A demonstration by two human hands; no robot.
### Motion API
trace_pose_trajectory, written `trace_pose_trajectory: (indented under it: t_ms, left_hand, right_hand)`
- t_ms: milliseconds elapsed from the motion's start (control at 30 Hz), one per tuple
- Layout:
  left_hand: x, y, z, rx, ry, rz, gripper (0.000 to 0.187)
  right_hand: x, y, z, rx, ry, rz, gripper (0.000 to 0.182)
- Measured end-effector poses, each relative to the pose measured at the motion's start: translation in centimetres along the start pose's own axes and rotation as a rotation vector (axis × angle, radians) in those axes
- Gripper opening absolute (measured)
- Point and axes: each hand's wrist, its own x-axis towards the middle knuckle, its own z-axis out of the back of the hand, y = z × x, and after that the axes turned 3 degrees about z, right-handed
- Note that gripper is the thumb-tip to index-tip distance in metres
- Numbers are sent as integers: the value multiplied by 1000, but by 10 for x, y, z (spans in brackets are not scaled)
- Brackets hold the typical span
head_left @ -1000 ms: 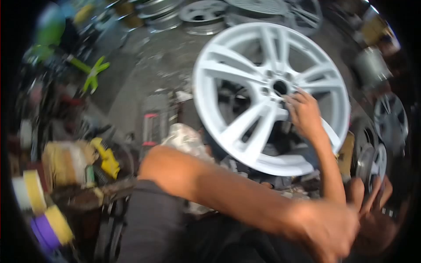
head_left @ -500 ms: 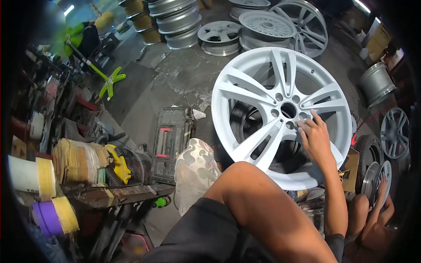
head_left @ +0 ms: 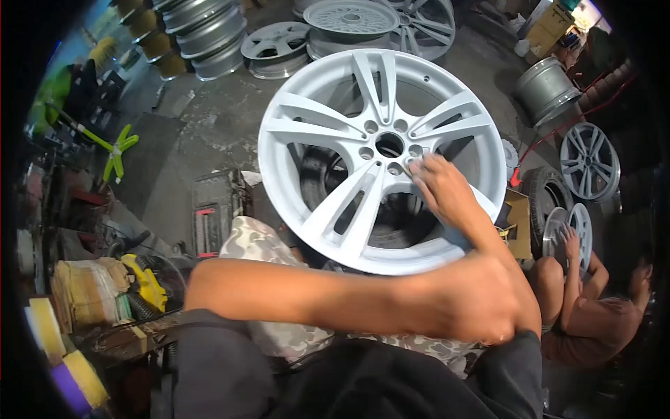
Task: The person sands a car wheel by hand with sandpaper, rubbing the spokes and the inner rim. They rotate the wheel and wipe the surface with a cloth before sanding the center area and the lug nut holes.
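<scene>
A large white alloy wheel lies face up in front of me, over a dark tyre. My right hand is at its hub, on the lower right side of the centre hole beside the bolt holes. Its fingers are bent and close together; whatever they may pinch is too small to make out. My left forearm crosses level below the wheel. My left hand is beside my right elbow, smeared by motion, its fingers unreadable. Camouflage cloth shows beneath my left forearm.
Stacked rims and a mesh rim stand at the back. A black toolbox is left of the wheel. At right are a tyre, a cardboard box and a seated person with a hand on another rim.
The view has shifted, so the wheel appears further left. My left forearm has swung level and its hand has come into view. My right fingers, spread before, look closer together at the hub.
</scene>
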Motion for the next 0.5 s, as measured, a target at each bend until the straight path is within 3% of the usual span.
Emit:
trace_pose_trajectory:
  t_ms: [33, 67, 100, 133, 167, 233, 300, 367, 433, 500]
  left_hand:
    - [-15, 18, 13, 216, 235, 112, 19]
    - [-38, 45, 29, 140, 21, 201, 24]
    - [-53, 61, 63, 284, 34, 434, 22]
    - [-79, 90, 73, 179, -220, 527, 23]
    - [-100, 107, 97, 262, -163, 700, 23]
    - [-140, 124, 131, 248, -274, 1142, 29]
    - [-187, 141, 152, 377, -315, 1259, 39]
    - [-224, 152, 163, 404, -275, 1343, 44]
    - [-247, 160, 162, 441, -239, 1432, 49]
    - [-263, 162, 157, 482, -135, 1556, 55]
  right_hand:
    - [-28, 5, 12, -2, -66, 30, 31]
    - [-48, 15, 44, 98, 73, -59, 33]
    - [-61, 37, 78, 30, 146, -153, 33]
    - [-83, 39, 90, 11, 151, -186, 31]
    - [-95, 45, 112, 126, 173, -282, 27]
    - [-112, 33, 148, 375, 206, -433, 25]
    - [-107, 35, 164, 326, 24, -655, 25]
    - [-118, 19, 128, 319, -86, -583, 26]
    - [-115, 13, 85, -40, -121, -238, 27]
    - [-89, 5, 66, -62, -140, -218, 28]
